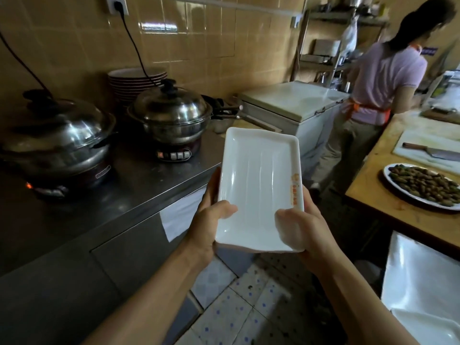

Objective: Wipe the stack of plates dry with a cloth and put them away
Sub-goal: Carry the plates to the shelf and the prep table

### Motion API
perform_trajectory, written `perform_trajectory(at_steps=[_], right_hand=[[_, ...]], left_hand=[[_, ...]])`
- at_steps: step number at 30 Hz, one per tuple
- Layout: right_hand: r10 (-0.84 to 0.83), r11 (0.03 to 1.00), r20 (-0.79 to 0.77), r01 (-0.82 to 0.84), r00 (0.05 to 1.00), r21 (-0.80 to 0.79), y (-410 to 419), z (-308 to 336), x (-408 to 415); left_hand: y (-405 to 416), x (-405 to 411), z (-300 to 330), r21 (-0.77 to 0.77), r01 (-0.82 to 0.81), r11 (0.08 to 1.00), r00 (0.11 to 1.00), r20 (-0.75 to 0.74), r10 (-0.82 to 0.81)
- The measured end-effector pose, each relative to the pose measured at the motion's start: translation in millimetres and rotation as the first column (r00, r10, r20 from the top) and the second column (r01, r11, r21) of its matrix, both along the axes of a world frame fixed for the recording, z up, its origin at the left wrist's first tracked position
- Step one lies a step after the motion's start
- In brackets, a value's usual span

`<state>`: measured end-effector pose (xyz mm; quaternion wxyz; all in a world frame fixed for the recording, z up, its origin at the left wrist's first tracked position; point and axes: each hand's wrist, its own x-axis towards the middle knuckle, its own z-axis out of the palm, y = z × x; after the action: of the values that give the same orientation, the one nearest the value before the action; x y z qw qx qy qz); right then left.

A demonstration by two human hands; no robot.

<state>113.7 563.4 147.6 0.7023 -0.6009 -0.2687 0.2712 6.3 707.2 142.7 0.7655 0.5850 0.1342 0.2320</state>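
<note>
White rectangular ceramic plate (258, 188) sat level at twelve o'clock — your left hand (211, 220) and right hand (298, 227) gripped its near corners, thumbs on top, likely for carrying.

A glossy white rectangular ceramic plate (258, 190), ridged with faint lengthwise stripes and stamped with a small orange print along one rim, shows against a dark grey steel counter (139, 190). Two silvery domed steel pots (171, 113) with black knobs reflect the ochre-yellow glazed wall tiles (199, 41). Behind them rises a stack of white round plates (134, 80) edged in dark red. The pale floor tiles (239, 310) carry scattered blue dots. A person in a lilac T-shirt (383, 78), khaki trousers and orange apron ties stands beside a honey-coloured wooden table (373, 190), where a white oval platter (420, 188) holds brown and green food.
</note>
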Motion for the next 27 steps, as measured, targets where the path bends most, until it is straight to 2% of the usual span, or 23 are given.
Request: perform_trajectory(at_steps=[6, 18, 27], right_hand=[[-0.044, 0.999, 0.027, 0.045, 0.999, -0.003, 50.6, -4.9, 69.9], [-0.146, 0.989, 0.069, 0.147, 0.987, 0.003, 135.0, 21.6, 257.9], [-0.304, 0.95, 0.098, 0.309, 0.948, -0.041, 180.7, 12.3, 386.4]], left_hand=[[53.5, 74.4, -5.4, 0.018, 0.026, 0.999, 0.999, 0.031, -0.027], [151.2, 280.6, 7.8, -0.017, 0.075, 0.997, 0.997, 0.019, -0.075], [205.3, 424.6, 3.3, -0.017, 0.179, 0.984, 0.984, 0.006, -0.179]])
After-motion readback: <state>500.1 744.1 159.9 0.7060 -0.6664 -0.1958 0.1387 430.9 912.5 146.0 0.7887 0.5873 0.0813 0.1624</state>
